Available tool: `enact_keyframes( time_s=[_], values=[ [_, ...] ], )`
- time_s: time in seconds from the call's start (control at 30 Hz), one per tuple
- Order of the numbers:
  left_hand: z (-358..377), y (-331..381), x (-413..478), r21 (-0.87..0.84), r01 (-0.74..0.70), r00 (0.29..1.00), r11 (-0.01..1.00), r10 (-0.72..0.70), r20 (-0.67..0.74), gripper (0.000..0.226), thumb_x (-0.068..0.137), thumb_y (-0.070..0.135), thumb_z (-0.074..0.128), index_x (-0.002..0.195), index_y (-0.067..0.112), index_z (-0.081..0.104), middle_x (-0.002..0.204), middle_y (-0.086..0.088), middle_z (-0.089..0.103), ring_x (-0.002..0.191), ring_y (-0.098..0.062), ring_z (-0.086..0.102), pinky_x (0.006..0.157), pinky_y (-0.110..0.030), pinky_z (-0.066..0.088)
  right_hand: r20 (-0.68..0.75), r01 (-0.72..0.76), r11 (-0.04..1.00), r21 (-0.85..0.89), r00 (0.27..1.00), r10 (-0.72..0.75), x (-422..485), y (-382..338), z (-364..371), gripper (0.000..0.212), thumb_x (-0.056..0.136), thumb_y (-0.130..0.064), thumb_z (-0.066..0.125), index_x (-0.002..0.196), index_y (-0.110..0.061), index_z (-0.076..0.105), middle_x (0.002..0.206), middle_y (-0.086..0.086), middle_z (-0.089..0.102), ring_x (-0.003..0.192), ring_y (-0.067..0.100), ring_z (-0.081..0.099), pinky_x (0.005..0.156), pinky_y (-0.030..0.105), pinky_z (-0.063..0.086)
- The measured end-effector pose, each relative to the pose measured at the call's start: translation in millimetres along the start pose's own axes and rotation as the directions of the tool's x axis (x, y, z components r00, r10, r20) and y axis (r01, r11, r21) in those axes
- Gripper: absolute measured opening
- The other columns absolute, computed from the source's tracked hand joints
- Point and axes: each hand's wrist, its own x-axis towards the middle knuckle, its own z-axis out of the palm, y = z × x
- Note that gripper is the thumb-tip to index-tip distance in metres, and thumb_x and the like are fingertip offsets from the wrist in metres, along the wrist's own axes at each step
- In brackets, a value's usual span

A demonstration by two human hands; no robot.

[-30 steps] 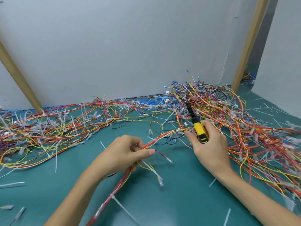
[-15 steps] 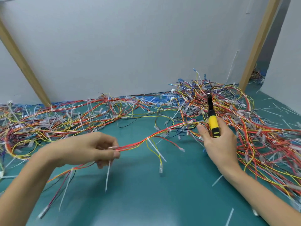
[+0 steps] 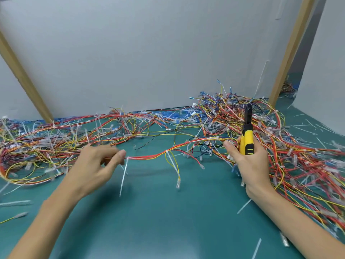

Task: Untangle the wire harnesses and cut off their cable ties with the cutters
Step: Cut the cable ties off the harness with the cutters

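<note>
head view: looks down at both hands over a green counter (image 3: 168, 225)
left hand (image 3: 95, 165): fingers curled, thumb and fingertips pinching the end of a red-and-yellow harness (image 3: 149, 157) — the hand is a little blurred
harness: held above the counter, stretched from the left hand across to the right hand, where it runs into the tangle
cable tie (image 3: 123, 176): white, hangs from the harness just beside the left thumb
right hand (image 3: 250, 165): wrapped round the yellow handles of the cutters (image 3: 246, 139), thumb close to the harness
cutters: upright, dark tip pointing up in front of the right wire pile (image 3: 295, 156)
left wire pile (image 3: 43, 144): spread along the white wall panel (image 3: 149, 53)
loose ties (image 3: 244, 206): scattered on the counter — white offcuts
</note>
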Motion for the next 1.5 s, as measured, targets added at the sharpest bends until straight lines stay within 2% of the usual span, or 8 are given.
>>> enact_keyframes(
  time_s=[0.17, 0.43, 0.63, 0.77, 1.07, 1.2, 1.33, 1.5],
  values=[
    [22.3, -1.8, -19.1, -0.034, 0.105, 0.991, 0.994, -0.102, 0.086, 0.03, 0.089, 0.038, 0.048, 0.073, 0.025, 0.07, 0.071, 0.007, 0.06, 0.073, -0.01, 0.058, 0.072, -0.025, 0.041, 0.055, -0.001, 1.0, 0.03, 0.998, -0.001, -3.8, -4.5, 2.0, 0.032, 0.074, -0.045, 0.082, 0.09, -0.025, 0.063, 0.074, -0.002, 0.058, 0.066, 0.026, 0.054, 0.07, 0.06, 0.052],
    [40.1, 49.3, -3.9, -0.246, 0.038, 0.97, 0.969, -0.094, -0.222, 0.019, 0.1, 0.019, 0.051, 0.112, 0.025, 0.065, 0.099, 0.017, 0.066, 0.096, -0.007, 0.063, 0.084, -0.015, 0.043, 0.137, 0.0, 0.999, 0.049, 0.991, -0.006, -6.5, -3.2, 3.3, 0.034, 0.068, -0.051, 0.079, 0.086, -0.028, 0.063, 0.066, -0.011, 0.054, 0.062, 0.014, 0.048, 0.061, 0.035, 0.042],
    [84.1, 86.0, 21.3, -0.4, 0.079, 0.997, 0.913, -0.062, 0.056, 0.018, 0.101, 0.027, 0.057, 0.114, 0.022, 0.068, 0.103, 0.018, 0.071, 0.099, 0.003, 0.063, 0.082, -0.014, 0.046, 0.195, 0.09, 0.996, -0.025, 0.977, -0.083, -7.7, -0.8, 3.9, 0.018, 0.082, -0.035, 0.082, 0.082, -0.041, 0.065, 0.063, -0.017, 0.057, 0.058, 0.006, 0.05, 0.062, 0.031, 0.043],
    [99.1, 80.9, 21.5, -0.488, 0.167, 0.986, 0.856, -0.138, 0.096, 0.008, 0.097, 0.023, 0.064, 0.096, 0.026, 0.071, 0.09, 0.017, 0.073, 0.09, -0.001, 0.067, 0.081, -0.027, 0.053, 0.243, 0.164, 0.977, -0.136, 0.962, -0.128, -10.0, -0.2, 5.1, 0.031, 0.087, -0.036, 0.077, 0.074, -0.021, 0.053, 0.059, -0.009, 0.05, 0.057, 0.012, 0.043, 0.059, 0.043, 0.045],
    [102.9, 73.7, 17.8, -0.742, 0.171, 0.984, 0.649, -0.157, 0.09, 0.018, 0.1, 0.003, 0.055, 0.107, 0.016, 0.065, 0.08, 0.001, 0.075, 0.078, -0.012, 0.072, 0.072, -0.012, 0.047, 0.308, 0.265, 0.926, -0.268, 0.935, -0.179, -15.4, -4.0, 8.2, 0.032, 0.089, -0.031, 0.074, 0.07, -0.024, 0.048, 0.055, -0.022, 0.054, 0.051, 0.002, 0.046, 0.051, 0.013, 0.032],
    [105.0, 69.5, 17.0, -0.802, 0.22, 0.975, 0.556, -0.14, 0.171, 0.019, 0.099, 0.0, 0.055, 0.111, 0.015, 0.055, 0.083, 0.001, 0.072, 0.078, -0.016, 0.069, 0.082, -0.026, 0.052, 0.316, 0.267, 0.921, -0.282, 0.933, -0.173, -15.6, -4.9, 8.7, 0.034, 0.089, -0.031, 0.074, 0.069, -0.023, 0.048, 0.054, -0.021, 0.054, 0.051, 0.004, 0.044, 0.051, 0.015, 0.032],
    [102.6, 69.2, 14.5, -0.754, 0.196, 0.98, 0.626, -0.135, 0.143, 0.02, 0.093, 0.007, 0.067, 0.106, 0.019, 0.059, 0.092, 0.004, 0.073, 0.065, -0.019, 0.065, 0.065, -0.028, 0.054, 0.326, 0.249, 0.922, -0.297, 0.934, -0.147, -14.8, -4.8, 7.5, 0.033, 0.089, -0.036, 0.072, 0.073, -0.017, 0.051, 0.055, -0.005, 0.046, 0.054, 0.011, 0.037, 0.055, 0.03, 0.032],
    [103.3, 74.2, 10.3, -0.511, 0.065, 0.991, 0.857, -0.117, -0.071, 0.025, 0.09, 0.015, 0.071, 0.098, 0.033, 0.056, 0.095, 0.019, 0.072, 0.044, -0.013, 0.05, 0.05, -0.014, 0.039, 0.331, 0.256, 0.913, -0.317, 0.932, -0.147, -17.1, -6.9, 8.3, 0.028, 0.089, -0.035, 0.073, 0.074, -0.022, 0.054, 0.055, -0.017, 0.058, 0.052, 0.007, 0.047, 0.051, 0.017, 0.032]
  ],
)
